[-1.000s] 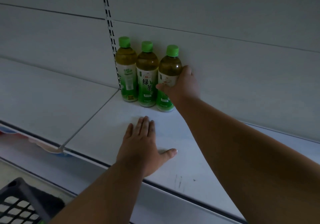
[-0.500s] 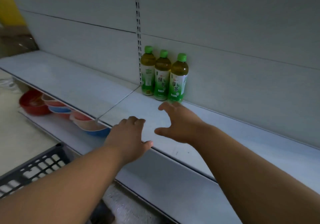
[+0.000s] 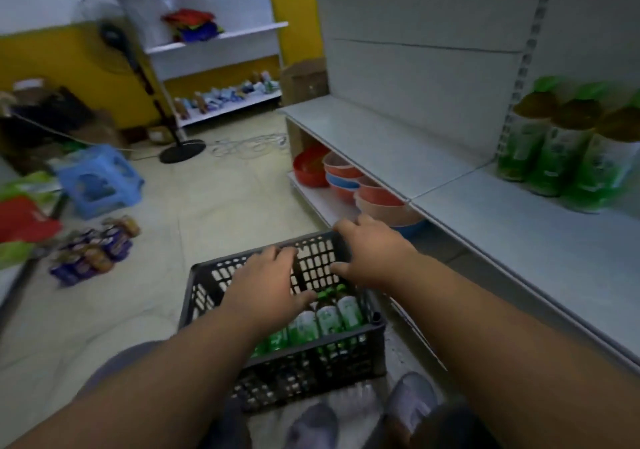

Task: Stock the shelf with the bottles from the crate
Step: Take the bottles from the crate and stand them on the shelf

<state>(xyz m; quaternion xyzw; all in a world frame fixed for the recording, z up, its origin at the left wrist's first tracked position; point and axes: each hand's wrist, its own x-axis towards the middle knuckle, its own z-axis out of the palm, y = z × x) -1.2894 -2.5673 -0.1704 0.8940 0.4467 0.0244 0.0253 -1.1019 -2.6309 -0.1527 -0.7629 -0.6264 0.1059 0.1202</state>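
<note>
Crate [image 3: 211, 296]: dark plastic, rectangular, lattice-grid walls, on pale tiled floor [image 3: 207, 199] beside shelf unit. Inside crate: green-tea bottles [image 3: 329, 317], clear plastic, green caps, green/white labels, packed upright toward near-right corner; count unclear (blur, arms in front). Left hand [image 3: 263, 285] over crate interior, palm down, fingers spread loose, holds nothing. Right hand [image 3: 370, 251] over crate's far-right rim, fingers splayed and slightly curled, empty; contact w/ rim can't tell. Shelf [image 3: 519, 226]: flat grey-white metal board, right of crate and above it. On it, against back panel, three more bottles on shelf [image 3: 568, 143], standing, touching, motion-blurred. Under shelf, just beyond crate: stacked round plastic bowls [image 3: 346, 174], red/pink/blue, nested.
</note>
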